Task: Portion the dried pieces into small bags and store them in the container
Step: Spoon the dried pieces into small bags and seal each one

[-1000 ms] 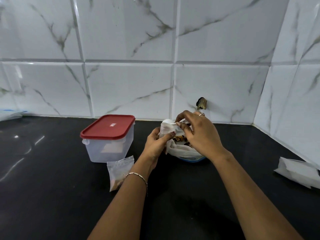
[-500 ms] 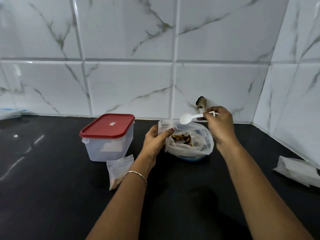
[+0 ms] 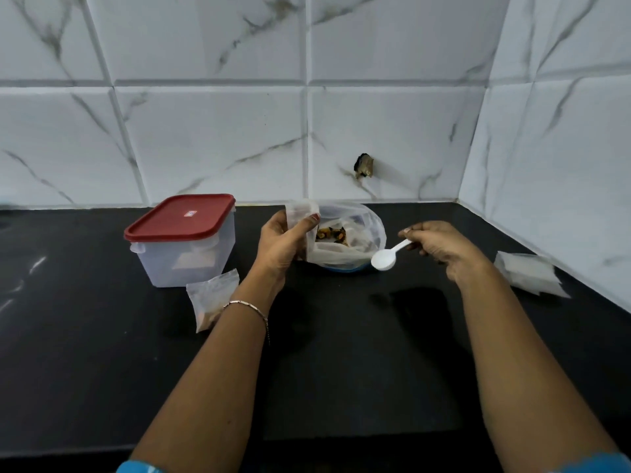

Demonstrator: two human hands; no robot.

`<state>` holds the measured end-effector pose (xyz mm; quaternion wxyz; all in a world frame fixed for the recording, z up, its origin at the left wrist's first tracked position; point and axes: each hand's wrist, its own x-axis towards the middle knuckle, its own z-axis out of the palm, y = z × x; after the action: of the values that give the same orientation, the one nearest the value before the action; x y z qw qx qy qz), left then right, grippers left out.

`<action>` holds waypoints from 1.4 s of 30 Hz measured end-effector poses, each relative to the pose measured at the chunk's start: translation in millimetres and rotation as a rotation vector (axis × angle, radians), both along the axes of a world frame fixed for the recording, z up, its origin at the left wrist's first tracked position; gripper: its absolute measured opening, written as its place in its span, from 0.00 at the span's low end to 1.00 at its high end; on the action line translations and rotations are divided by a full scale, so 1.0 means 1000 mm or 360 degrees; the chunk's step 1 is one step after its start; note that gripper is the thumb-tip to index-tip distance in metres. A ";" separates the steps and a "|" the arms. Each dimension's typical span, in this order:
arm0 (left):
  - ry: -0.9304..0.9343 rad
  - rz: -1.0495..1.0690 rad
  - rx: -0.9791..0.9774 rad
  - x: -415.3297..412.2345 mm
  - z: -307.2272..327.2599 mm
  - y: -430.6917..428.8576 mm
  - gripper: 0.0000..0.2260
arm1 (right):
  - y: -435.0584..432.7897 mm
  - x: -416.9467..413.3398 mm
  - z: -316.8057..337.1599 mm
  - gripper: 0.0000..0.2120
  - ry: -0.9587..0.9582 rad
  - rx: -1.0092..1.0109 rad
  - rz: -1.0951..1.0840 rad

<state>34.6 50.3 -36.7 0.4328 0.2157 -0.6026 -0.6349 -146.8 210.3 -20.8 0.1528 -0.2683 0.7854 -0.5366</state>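
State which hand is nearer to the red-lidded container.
Left. The left hand holds a small bag just right of the container; the right hand pinches the spoon beyond the bowl.

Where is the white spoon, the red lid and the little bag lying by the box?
white spoon (image 3: 383,260), head view, on its bowl.
red lid (image 3: 181,216), head view, on its flat top.
little bag (image 3: 211,295), head view, on its middle.

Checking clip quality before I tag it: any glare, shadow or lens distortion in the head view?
Head view: wide-angle bending curves the tile lines; glare streaks on the black counter at far left; dark shadows of the hands on the counter below the white spoon; stack of small bags at right looks soft.
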 end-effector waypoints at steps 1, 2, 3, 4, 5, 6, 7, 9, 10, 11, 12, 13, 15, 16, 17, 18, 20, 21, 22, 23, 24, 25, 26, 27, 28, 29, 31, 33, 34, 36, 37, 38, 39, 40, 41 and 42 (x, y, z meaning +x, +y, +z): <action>-0.0007 -0.0010 -0.0023 0.001 0.000 0.002 0.12 | 0.000 -0.003 -0.004 0.05 0.0015 0.0061 0.0006; -0.0013 -0.0021 -0.0042 0.002 -0.001 0.004 0.13 | -0.001 -0.005 -0.009 0.05 0.0033 0.0127 0.0001; -0.0016 -0.0027 -0.0056 0.003 -0.001 0.006 0.13 | -0.001 -0.007 -0.013 0.05 0.0056 0.0185 -0.0008; -0.0009 -0.0030 -0.0067 0.004 0.000 0.007 0.12 | -0.003 -0.009 -0.018 0.06 0.0075 0.0224 -0.0020; 0.0000 -0.0030 -0.0075 0.005 0.000 0.007 0.12 | -0.005 -0.011 -0.022 0.05 0.0081 0.0247 -0.0031; 0.0007 -0.0029 -0.0074 0.006 0.000 0.008 0.12 | -0.007 -0.012 -0.025 0.04 0.0098 0.0265 -0.0048; 0.0010 -0.0023 -0.0075 0.006 0.001 0.008 0.12 | -0.008 -0.014 -0.028 0.04 0.0129 0.0288 -0.0064; 0.0020 -0.0004 -0.0086 0.006 0.002 0.009 0.14 | -0.009 -0.015 -0.029 0.04 0.0197 0.0340 -0.0098; 0.0025 0.0005 -0.0085 0.005 0.002 0.009 0.15 | -0.009 -0.016 -0.029 0.05 0.0222 0.0364 -0.0105; 0.0030 0.0011 -0.0082 0.005 0.003 0.009 0.15 | -0.008 -0.016 -0.029 0.06 0.0243 0.0390 -0.0110; 0.0036 0.0018 -0.0079 0.005 0.003 0.010 0.15 | -0.008 -0.015 -0.028 0.05 0.0285 0.0447 -0.0123; 0.0039 0.0024 -0.0080 0.005 0.004 0.011 0.14 | -0.008 -0.014 -0.028 0.04 0.0376 0.0536 -0.0149; 0.0036 0.0029 -0.0086 0.003 0.004 0.013 0.13 | -0.009 -0.009 -0.025 0.07 0.0650 0.0614 -0.0251; 0.0027 0.0029 -0.0092 0.001 0.004 0.015 0.13 | -0.012 -0.004 -0.022 0.08 0.0756 0.0469 -0.0289; 0.0011 0.0026 -0.0107 0.000 0.003 0.017 0.13 | -0.016 0.003 -0.018 0.08 0.0773 0.0217 -0.0276; -0.0009 0.0016 -0.0128 -0.002 0.003 0.019 0.12 | -0.020 0.014 -0.013 0.07 0.0691 -0.0092 -0.0200; -0.0046 -0.0011 -0.0209 -0.006 0.002 0.023 0.12 | -0.029 0.041 -0.002 0.08 0.0387 -0.0551 0.0089; -0.0062 -0.0016 -0.0258 -0.007 0.002 0.026 0.12 | -0.032 0.055 0.002 0.08 0.0282 -0.0677 0.0261; -0.0076 -0.0005 -0.0298 -0.008 0.002 0.027 0.13 | -0.035 0.067 0.005 0.09 0.0233 -0.0770 0.0412; -0.0085 0.0020 -0.0333 -0.009 0.001 0.028 0.14 | -0.039 0.076 0.004 0.09 0.0257 -0.0818 0.0512; -0.0094 0.0053 -0.0353 -0.009 0.000 0.027 0.13 | -0.042 0.082 0.004 0.10 0.0326 -0.0831 0.0570; -0.0112 0.0089 -0.0366 -0.008 0.000 0.027 0.12 | -0.045 0.085 0.001 0.13 0.0429 -0.0811 0.0589; -0.0147 0.0121 -0.0379 -0.008 -0.001 0.025 0.11 | -0.048 0.085 -0.003 0.16 0.0533 -0.0779 0.0591; -0.0203 0.0153 -0.0405 -0.008 -0.002 0.025 0.10 | -0.049 0.084 -0.005 0.19 0.0642 -0.0732 0.0570; -0.0274 0.0183 -0.0440 -0.008 -0.002 0.025 0.11 | -0.050 0.084 -0.006 0.20 0.0744 -0.0697 0.0551; -0.0341 0.0212 -0.0476 -0.007 -0.001 0.027 0.14 | -0.051 0.083 -0.007 0.18 0.0827 -0.0674 0.0537; -0.0423 0.0268 -0.0516 -0.006 0.001 0.031 0.19 | -0.050 0.082 -0.006 0.12 0.0888 -0.0659 0.0532; -0.0441 0.0277 -0.0527 -0.006 0.001 0.033 0.18 | -0.049 0.080 -0.004 0.06 0.0926 -0.0634 0.0524; -0.0438 0.0254 -0.0528 -0.006 0.002 0.032 0.17 | -0.049 0.078 -0.004 0.04 0.0949 -0.0629 0.0514; -0.0389 0.0133 -0.0493 -0.004 0.003 0.029 0.19 | -0.048 0.073 -0.001 0.01 0.0948 -0.0629 0.0503; -0.0335 0.0038 -0.0448 -0.004 0.005 0.027 0.20 | -0.047 0.070 0.000 0.03 0.0920 -0.0632 0.0491; -0.0270 -0.0064 -0.0379 -0.002 0.007 0.026 0.20 | -0.046 0.066 0.001 0.04 0.0869 -0.0641 0.0481; -0.0204 -0.0160 -0.0292 0.000 0.010 0.026 0.20 | -0.045 0.062 0.002 0.06 0.0794 -0.0657 0.0474; -0.0174 -0.0225 -0.0225 0.002 0.013 0.026 0.18 | -0.043 0.059 0.003 0.06 0.0703 -0.0686 0.0478; -0.0176 -0.0255 -0.0174 0.003 0.014 0.025 0.16 | -0.042 0.057 0.003 0.06 0.0619 -0.0718 0.0487; -0.0193 -0.0255 -0.0141 0.005 0.014 0.022 0.12 | -0.041 0.055 0.004 0.05 0.0552 -0.0756 0.0495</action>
<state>39.1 72.6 -22.2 0.3525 0.1856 -0.6704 -0.6260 -91.9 169.7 -17.3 0.0300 -0.5005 0.6022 -0.6212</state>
